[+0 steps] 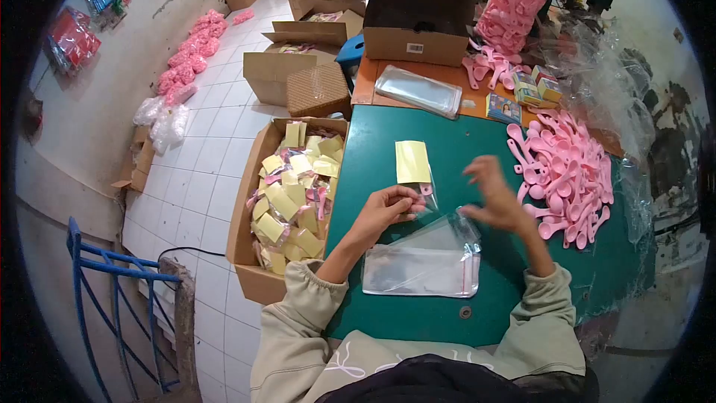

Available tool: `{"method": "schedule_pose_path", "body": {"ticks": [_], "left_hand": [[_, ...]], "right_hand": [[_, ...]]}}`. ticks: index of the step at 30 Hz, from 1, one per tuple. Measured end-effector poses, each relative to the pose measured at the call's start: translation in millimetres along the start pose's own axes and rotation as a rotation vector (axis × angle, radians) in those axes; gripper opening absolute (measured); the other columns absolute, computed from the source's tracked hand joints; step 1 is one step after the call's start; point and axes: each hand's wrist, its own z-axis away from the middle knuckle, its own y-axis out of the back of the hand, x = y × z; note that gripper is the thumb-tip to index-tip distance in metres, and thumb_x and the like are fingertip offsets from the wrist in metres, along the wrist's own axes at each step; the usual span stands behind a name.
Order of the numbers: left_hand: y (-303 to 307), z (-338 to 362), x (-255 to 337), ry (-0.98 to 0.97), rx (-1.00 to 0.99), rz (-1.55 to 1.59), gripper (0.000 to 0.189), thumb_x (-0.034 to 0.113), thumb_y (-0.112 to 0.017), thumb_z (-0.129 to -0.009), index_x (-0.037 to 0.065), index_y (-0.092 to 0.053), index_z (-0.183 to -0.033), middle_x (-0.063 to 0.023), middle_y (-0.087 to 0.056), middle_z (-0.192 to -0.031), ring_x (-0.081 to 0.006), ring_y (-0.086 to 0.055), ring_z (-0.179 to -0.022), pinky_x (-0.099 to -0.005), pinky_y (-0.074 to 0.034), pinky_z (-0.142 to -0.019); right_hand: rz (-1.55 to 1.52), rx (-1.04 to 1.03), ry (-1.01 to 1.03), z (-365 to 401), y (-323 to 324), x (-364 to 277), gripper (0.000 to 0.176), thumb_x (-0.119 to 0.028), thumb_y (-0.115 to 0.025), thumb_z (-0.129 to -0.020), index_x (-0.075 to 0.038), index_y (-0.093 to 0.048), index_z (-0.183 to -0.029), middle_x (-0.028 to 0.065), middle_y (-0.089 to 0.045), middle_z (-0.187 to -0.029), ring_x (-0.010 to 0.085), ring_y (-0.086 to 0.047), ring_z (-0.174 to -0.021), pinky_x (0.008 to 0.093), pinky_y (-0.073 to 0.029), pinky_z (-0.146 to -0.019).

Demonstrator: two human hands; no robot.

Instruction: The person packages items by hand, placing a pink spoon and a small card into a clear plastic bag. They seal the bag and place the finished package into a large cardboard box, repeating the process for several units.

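Observation:
On the green table, my left hand [393, 207] pinches the lower part of a clear plastic bag [432, 195]. A pale yellow card [412, 162] lies at the bag's upper end, and a bit of pink spoon [426, 189] shows inside. My right hand [496, 198] is raised to the right of the bag, blurred, with thumb and fingers apart and nothing visible between them. Nearer my body lies a stack of clear bags [421, 269], its top ones fanned out. A heap of pink spoons [567, 172] sits to the right of my right hand.
A carton [248, 209] of packed bags with yellow cards stands left of the table. Behind are another bag stack [419, 91], small boxes [526, 91], a bag of pink spoons [514, 7] and an open brown box [418, 43]. Loose plastic hangs at the right.

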Motion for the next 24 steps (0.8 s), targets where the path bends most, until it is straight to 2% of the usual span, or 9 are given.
{"method": "schedule_pose_path", "body": {"ticks": [2,5,9,10,13,14,18,21,24], "left_hand": [[0.3,1.4,1.7,-0.014,0.010,0.034,0.018,0.014,-0.053,-0.091,0.003,-0.053,-0.106,-0.0088,-0.061,-0.102,-0.0128,-0.060,-0.092,-0.0231,-0.051,-0.077],[0.2,10.1,13.3,0.005,0.019,0.052,0.020,0.011,-0.051,-0.092,0.005,-0.049,-0.110,-0.0091,-0.060,-0.102,-0.0147,-0.060,-0.093,-0.0238,-0.051,-0.077],[5.5,12.9,8.2,-0.081,0.108,-0.047,0.029,0.004,-0.054,-0.089,0.005,-0.041,-0.114,-0.0118,-0.057,-0.103,-0.0154,-0.061,-0.090,-0.0229,-0.051,-0.076],[1.1,12.1,6.7,-0.120,0.197,-0.182,0.024,0.000,-0.055,-0.086,0.003,-0.046,-0.108,-0.0102,-0.055,-0.099,-0.0169,-0.062,-0.088,-0.0243,-0.054,-0.071],[-5.2,4.5,8.0,-0.287,0.158,-0.688,0.015,0.001,-0.057,-0.085,0.001,-0.050,-0.098,-0.0090,-0.054,-0.093,-0.0179,-0.063,-0.087,-0.0261,-0.056,-0.065],[-8.4,5.7,11.4,-0.302,0.198,-0.731,0.009,0.001,-0.058,-0.084,-0.001,-0.053,-0.091,-0.0084,-0.054,-0.091,-0.0181,-0.063,-0.086,-0.0275,-0.057,-0.062],[-4.5,3.9,1.6,-0.258,0.226,-0.651,0.011,0.002,-0.060,-0.083,-0.002,-0.053,-0.090,-0.0086,-0.054,-0.089,-0.0167,-0.063,-0.083,-0.0261,-0.056,-0.063],[-2.1,3.4,-1.9,-0.255,0.260,-0.683,0.012,0.005,-0.062,-0.082,-0.002,-0.055,-0.087,-0.0078,-0.056,-0.086,-0.0147,-0.063,-0.080,-0.0252,-0.054,-0.060],[0.7,1.1,-4.4,-0.248,0.294,-0.740,0.014,0.008,-0.065,-0.081,-0.001,-0.056,-0.088,-0.0060,-0.059,-0.083,-0.0117,-0.062,-0.076,-0.0234,-0.052,-0.058]], "right_hand": [[0.002,0.169,-0.051,-34.0,-9.6,-57.8,0.025,-0.007,-0.068,-0.073,-0.002,-0.054,-0.094,0.0097,-0.051,-0.099,0.0216,-0.058,-0.081,0.0337,-0.049,-0.072],[0.015,0.140,-0.085,-37.6,-43.2,-33.0,0.031,-0.005,-0.069,-0.071,-0.007,-0.055,-0.098,0.0117,-0.046,-0.106,0.0280,-0.058,-0.083,0.0353,-0.050,-0.071],[-0.219,0.180,-0.119,-35.6,-46.1,-26.0,0.021,0.004,-0.066,-0.071,-0.003,-0.055,-0.088,0.0095,-0.049,-0.097,0.0198,-0.058,-0.080,0.0286,-0.049,-0.069],[-0.272,0.176,-0.137,-33.8,-47.8,-25.6,0.021,0.003,-0.067,-0.071,-0.003,-0.056,-0.087,0.0092,-0.049,-0.097,0.0186,-0.057,-0.079,0.0277,-0.049,-0.069],[-0.407,0.167,-0.205,-30.4,-45.2,-23.3,0.017,0.002,-0.067,-0.073,-0.002,-0.056,-0.087,0.0081,-0.048,-0.098,0.0147,-0.057,-0.078,0.0255,-0.048,-0.069],[-0.446,0.156,-0.236,-29.3,-41.5,-25.8,0.016,0.002,-0.066,-0.075,-0.002,-0.057,-0.087,0.0076,-0.048,-0.098,0.0131,-0.057,-0.078,0.0251,-0.048,-0.069],[-0.667,0.140,-0.440,-21.8,-53.0,-24.6,0.008,-0.004,-0.063,-0.082,0.000,-0.057,-0.086,0.0048,-0.052,-0.096,0.0089,-0.056,-0.078,0.0236,-0.048,-0.068],[-0.982,0.120,-0.604,-21.8,-60.2,-18.2,0.010,-0.010,-0.060,-0.086,0.000,-0.058,-0.087,0.0046,-0.059,-0.086,0.0100,-0.059,-0.073,0.0234,-0.049,-0.066],[-1.034,0.137,-0.678,-27.4,-55.9,-27.6,0.013,-0.012,-0.058,-0.088,0.001,-0.058,-0.085,0.0041,-0.062,-0.078,0.0097,-0.061,-0.070,0.0225,-0.050,-0.063]]}}
